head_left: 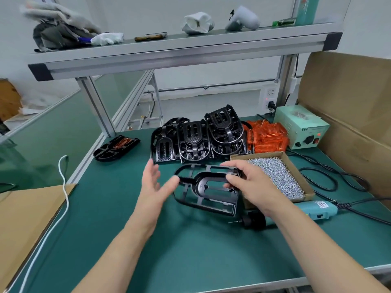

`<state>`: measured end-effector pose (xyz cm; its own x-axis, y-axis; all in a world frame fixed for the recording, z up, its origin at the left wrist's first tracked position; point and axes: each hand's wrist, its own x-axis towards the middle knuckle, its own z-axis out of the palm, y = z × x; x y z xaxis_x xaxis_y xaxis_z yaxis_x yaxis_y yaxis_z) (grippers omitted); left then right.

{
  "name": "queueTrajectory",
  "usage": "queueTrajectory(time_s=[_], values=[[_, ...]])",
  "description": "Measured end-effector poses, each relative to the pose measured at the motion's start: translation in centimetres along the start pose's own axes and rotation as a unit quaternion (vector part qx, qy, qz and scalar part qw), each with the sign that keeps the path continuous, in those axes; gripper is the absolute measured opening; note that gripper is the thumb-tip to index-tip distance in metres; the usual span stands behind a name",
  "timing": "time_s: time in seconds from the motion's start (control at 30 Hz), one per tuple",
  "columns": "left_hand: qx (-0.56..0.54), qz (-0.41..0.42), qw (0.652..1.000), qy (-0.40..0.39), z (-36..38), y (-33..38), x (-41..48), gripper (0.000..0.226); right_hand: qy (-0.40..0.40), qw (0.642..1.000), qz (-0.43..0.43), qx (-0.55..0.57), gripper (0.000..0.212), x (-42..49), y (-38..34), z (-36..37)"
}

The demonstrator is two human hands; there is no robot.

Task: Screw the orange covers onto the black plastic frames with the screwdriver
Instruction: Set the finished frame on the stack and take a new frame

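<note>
Black plastic frame (208, 188): pinching its end in right grip (251, 185), holding left grip (155, 187) open just beside; worth laying flat on bench (190, 250) before seating orange cover (266, 137).

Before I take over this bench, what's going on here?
A person's right hand grips a black frame by its right end over the green mat; the left hand is open beside its left end. The orange covers lie piled behind, none on it yet. The screwdriver lies untouched by the right forearm.
</note>
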<state>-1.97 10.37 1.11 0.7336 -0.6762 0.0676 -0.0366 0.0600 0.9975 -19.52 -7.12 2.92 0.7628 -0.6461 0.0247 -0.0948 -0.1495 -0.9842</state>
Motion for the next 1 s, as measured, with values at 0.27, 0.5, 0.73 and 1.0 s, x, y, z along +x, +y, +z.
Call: queueTrajectory(time_s=[0.27,0.5,0.73,1.0], values=[[0.541,0.138,0.798,-0.228,-1.7,-0.2,-0.4,0.138,-0.126,0.990,0.030,-0.054,0.029,1.7,1.0,1.9],[0.528,0.136,0.807,-0.228,-3.0,-1.7,-2.7,0.120,-0.157,0.932,-0.046,-0.323,0.030,1.7,1.5,3.1],[0.454,0.186,0.853,-0.178,-3.9,-3.5,-4.7,0.102,-0.127,0.929,-0.077,-0.339,0.031,1.7,1.2,1.9],[0.481,0.244,0.825,-0.170,-3.5,-3.9,-4.7,0.097,0.161,0.920,0.024,-0.357,0.026,6.1,2.1,-8.4]])
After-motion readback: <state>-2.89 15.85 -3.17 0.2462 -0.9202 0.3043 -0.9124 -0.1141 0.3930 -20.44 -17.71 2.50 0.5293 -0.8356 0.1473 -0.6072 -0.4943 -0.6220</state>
